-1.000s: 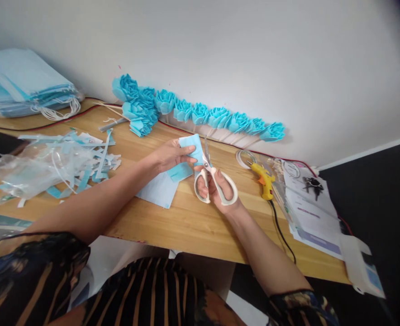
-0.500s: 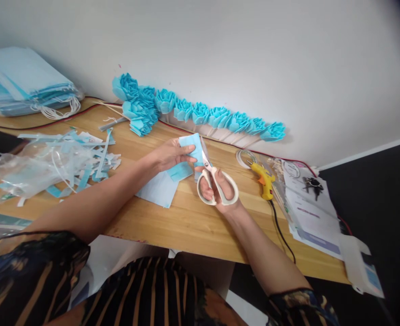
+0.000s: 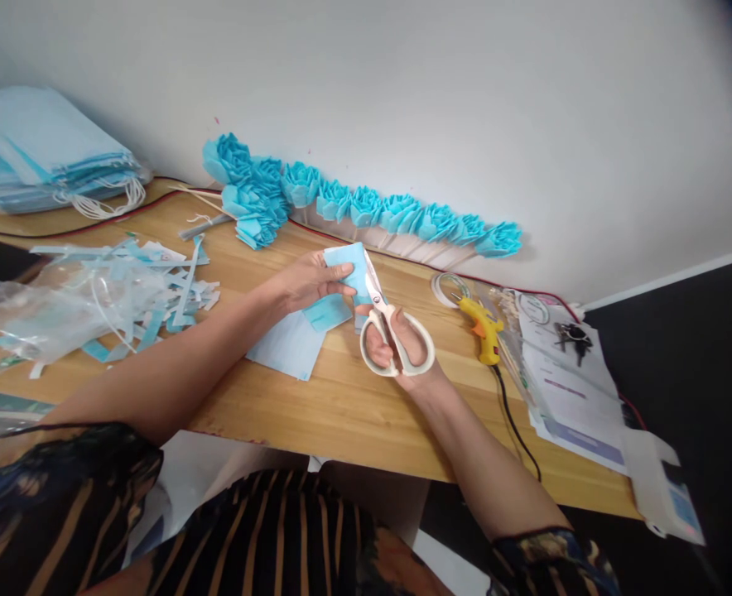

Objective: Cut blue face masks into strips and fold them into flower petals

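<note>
Blue piece (image 3: 358, 280) sits pinched in left grip (image 3: 310, 283); right grip (image 3: 408, 341) clasps scissors (image 3: 376, 298) by the handles, blades at piece's right edge.

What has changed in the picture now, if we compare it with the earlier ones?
The scissors have closed: in the right hand, the handles came together and the blades swung shut beside the blue piece. Nothing was taken hold of or let go. The left hand still pinches the blue piece; the flowers and glue gun stayed in place.
</note>
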Tool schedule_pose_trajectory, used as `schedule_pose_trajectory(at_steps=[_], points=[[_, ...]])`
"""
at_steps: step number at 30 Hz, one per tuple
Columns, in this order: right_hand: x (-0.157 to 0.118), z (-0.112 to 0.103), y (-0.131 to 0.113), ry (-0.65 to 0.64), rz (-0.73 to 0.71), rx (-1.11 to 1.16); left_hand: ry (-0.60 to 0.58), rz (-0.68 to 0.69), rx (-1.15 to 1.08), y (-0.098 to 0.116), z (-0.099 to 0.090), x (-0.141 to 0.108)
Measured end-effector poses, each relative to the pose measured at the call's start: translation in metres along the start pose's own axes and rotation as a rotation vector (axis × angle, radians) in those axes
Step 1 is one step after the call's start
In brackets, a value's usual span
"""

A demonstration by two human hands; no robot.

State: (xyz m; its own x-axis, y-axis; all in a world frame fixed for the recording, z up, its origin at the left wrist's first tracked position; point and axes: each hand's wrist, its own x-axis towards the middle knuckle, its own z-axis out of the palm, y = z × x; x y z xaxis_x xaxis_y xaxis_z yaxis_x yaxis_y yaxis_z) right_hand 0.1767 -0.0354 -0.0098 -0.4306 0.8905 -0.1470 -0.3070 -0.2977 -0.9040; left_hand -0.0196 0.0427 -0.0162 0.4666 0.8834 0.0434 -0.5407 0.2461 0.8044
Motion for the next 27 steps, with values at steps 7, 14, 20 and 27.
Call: schedule_pose_trajectory(at_steps=[7,14,20,27], points=[[0.0015,-0.0018,-0.0003,-0.033,0.034,0.03,0.014,0.025,0.016,0.0,-0.0012,0.0007],[-0.0031,0.0048,-0.0053,-0.113,0.04,0.048,0.051,0.064,0.067,-0.0001,-0.0028,0.0014],[-0.0022,0.0017,-0.0039,-0.171,0.052,0.019,0.066,0.085,0.051,0.0008,-0.0005,0.0001],[-0.0028,-0.0005,-0.0034,-0.178,0.063,0.005,0.157,0.087,0.012,0.0007,0.003,0.0004]])
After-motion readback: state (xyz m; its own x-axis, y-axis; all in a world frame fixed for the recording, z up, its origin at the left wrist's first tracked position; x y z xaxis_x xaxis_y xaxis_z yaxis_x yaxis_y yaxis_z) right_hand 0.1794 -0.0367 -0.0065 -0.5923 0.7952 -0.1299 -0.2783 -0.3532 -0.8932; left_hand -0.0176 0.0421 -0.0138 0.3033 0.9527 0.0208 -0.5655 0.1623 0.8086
